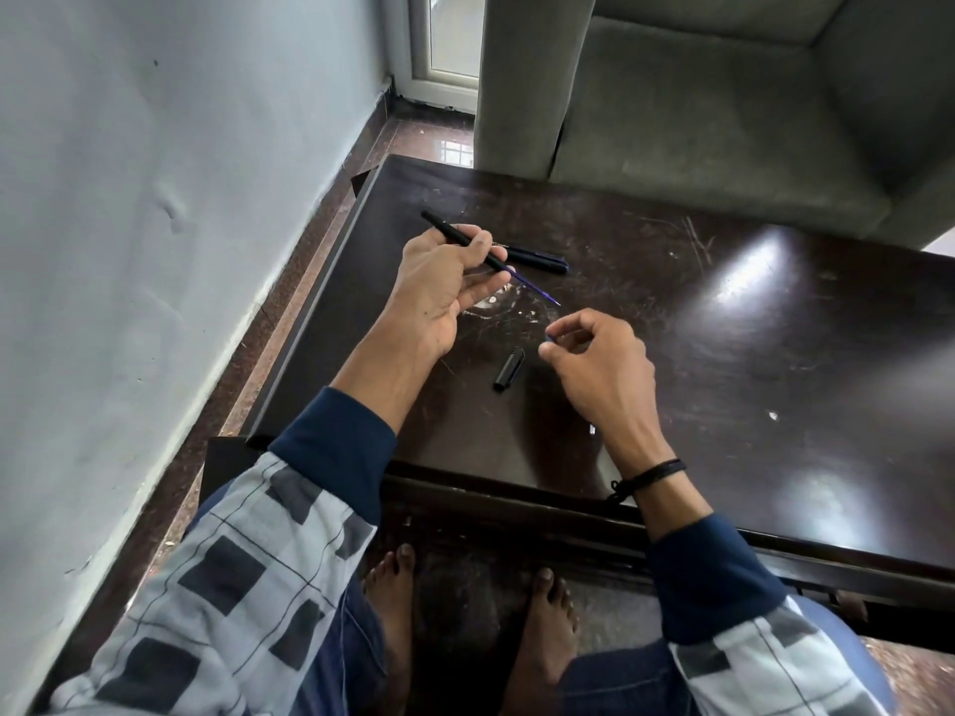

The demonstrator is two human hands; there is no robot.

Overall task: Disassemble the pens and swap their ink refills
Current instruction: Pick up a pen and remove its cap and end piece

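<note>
Holding the slim black plastic pen barrel (pixel 448 231) clear of the dark, scratched wooden table (pixel 723 354), your left hand (pixel 439 286) has it clamped between thumb and curled fingers at the barrel's near half, and the far end pokes out past your knuckles toward the table's back-left corner. Out of the open near end comes the thin blue-violet ink refill (pixel 535 288), slanting down to the right, its tip hanging free in the gap between your two hands and touching neither. Your right hand (pixel 602 369) sits just beyond that tip, thumb and forefinger pressed together on a tiny bluish piece (pixel 548 339), too small to tell what it is; the other fingers curl loosely behind. On the tabletop right below that pinch lies the short black ribbed cap (pixel 509 369), on its side and apart from both hands. Behind your left fingertips a second pen (pixel 537 261), black with a blue end, rests flat on the wood, with nobody touching it.
</note>
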